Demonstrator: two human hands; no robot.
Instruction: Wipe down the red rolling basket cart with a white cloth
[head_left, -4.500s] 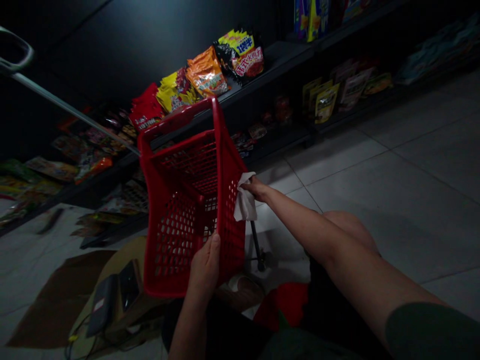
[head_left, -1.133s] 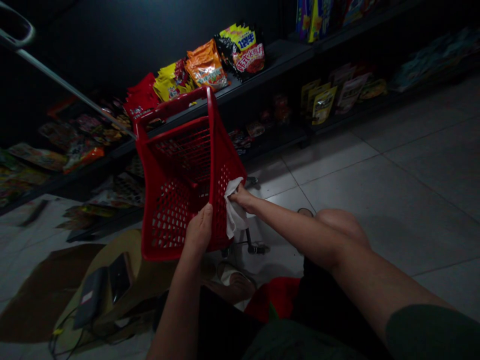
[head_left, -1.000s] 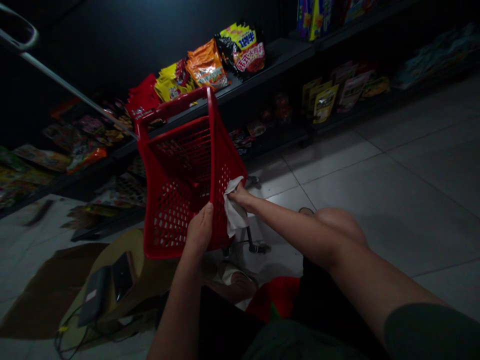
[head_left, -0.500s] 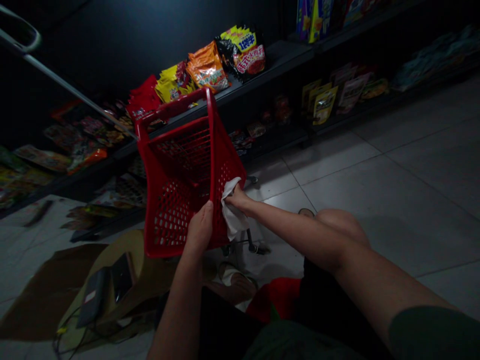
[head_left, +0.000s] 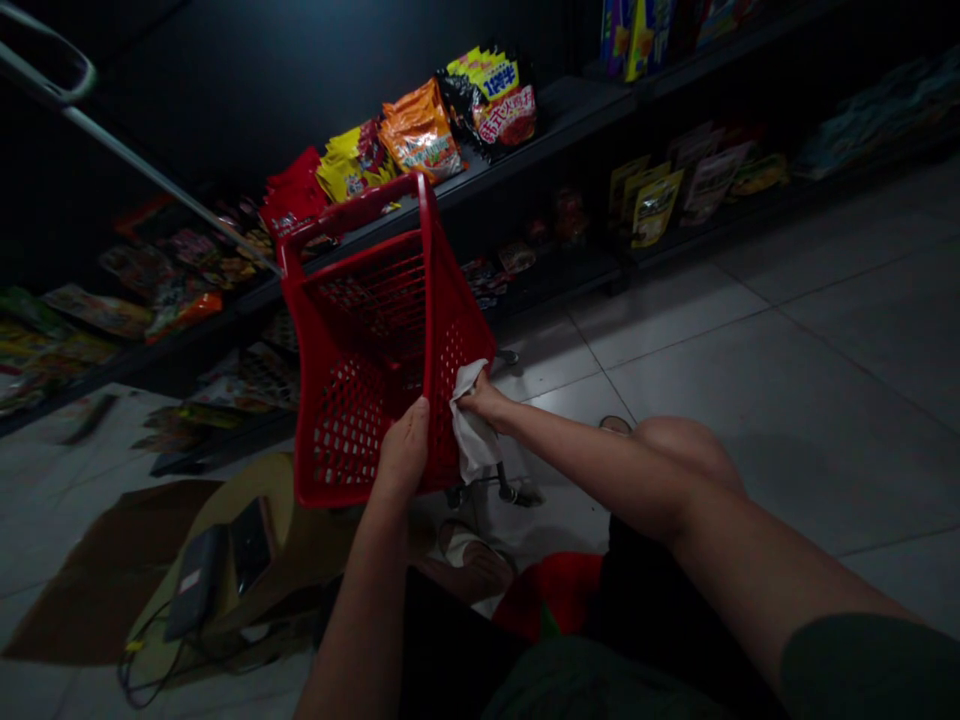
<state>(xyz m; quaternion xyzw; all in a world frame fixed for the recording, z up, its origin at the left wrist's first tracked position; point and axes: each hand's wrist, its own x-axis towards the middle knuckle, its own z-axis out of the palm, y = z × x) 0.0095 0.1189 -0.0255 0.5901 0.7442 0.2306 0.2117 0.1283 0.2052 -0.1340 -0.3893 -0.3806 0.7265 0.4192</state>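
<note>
A red plastic shopping basket (head_left: 360, 330) stands tilted in front of me, its open top facing me. My left hand (head_left: 403, 452) grips its near right rim, fingers wrapped round the edge. My right hand (head_left: 484, 400) presses a white cloth (head_left: 472, 430) against the outside of the basket's right wall, low down; the cloth hangs below my fingers. My bare knee (head_left: 686, 450) sits to the right of that arm.
Dark shelves (head_left: 540, 110) with snack packets (head_left: 420, 140) run behind the basket. Flattened cardboard (head_left: 97, 590) and a dark device with cables (head_left: 217, 570) lie on the floor at left. A grey handle on a pole (head_left: 52, 80) crosses the top left. Pale tiled floor (head_left: 787, 330) spreads right.
Over the last seconds the basket has come lower and nearer, and my right hand with the cloth has slid down its right wall. My left hand keeps its grip on the rim.
</note>
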